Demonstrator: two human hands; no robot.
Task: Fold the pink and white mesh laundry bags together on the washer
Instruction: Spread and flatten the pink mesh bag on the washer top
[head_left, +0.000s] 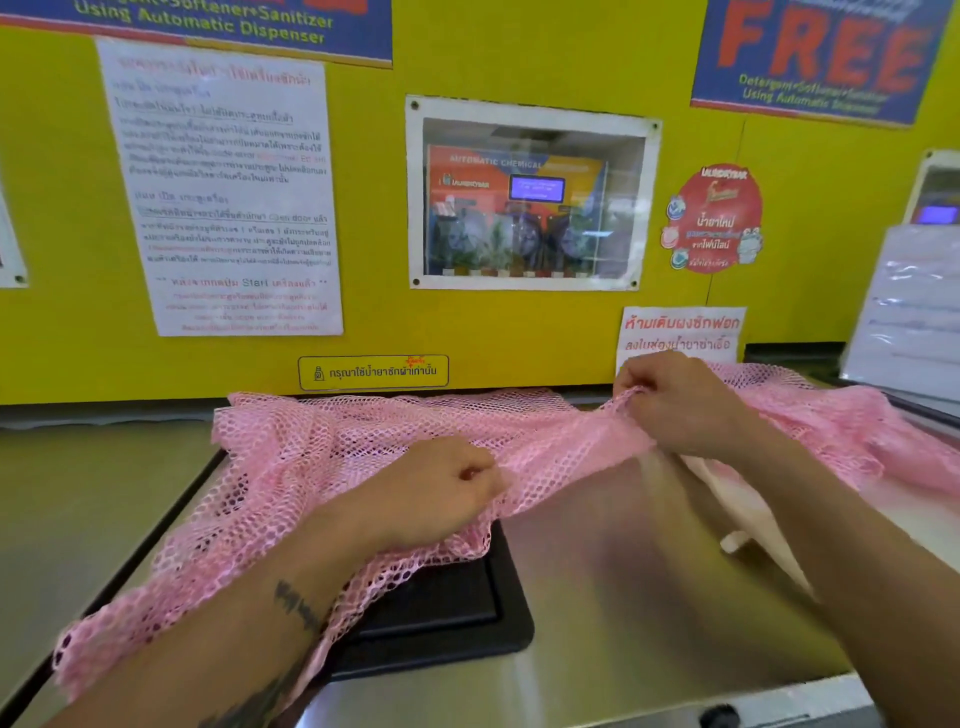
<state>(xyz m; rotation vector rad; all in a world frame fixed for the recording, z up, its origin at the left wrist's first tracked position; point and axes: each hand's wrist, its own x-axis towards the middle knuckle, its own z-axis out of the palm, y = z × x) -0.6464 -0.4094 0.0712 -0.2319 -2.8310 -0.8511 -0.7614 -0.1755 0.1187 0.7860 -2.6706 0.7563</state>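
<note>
A yellow laundromat wall (363, 322) is filling the background, carrying printed notices (223, 192) and a small window onto a chemical dispenser (530, 197); below it the stainless washer top (623, 571) is stretching toward the camera, with a black recessed lid (441, 597) set into it. The pink mesh laundry bag (291, 467) is lying spread and rumpled across the washer top, partly covering the black lid and trailing off to the right. The left hand (436, 488) is curling its fingers closed over a bunch of pink mesh near the middle, and the right hand (675, 405) is pinching a gathered ridge of the same mesh farther back, so the net is being pulled taut between them. The white mesh bag (727, 499) is showing only as a pale patch beneath the right forearm, and its lie is hard to judge.

The likely trouble: with the pink bag this bunched, any fold risks coming out crooked, and the open weave could be snagging on fingers. The white bag may be sliding on the slick steel and missing the fold entirely.
</note>
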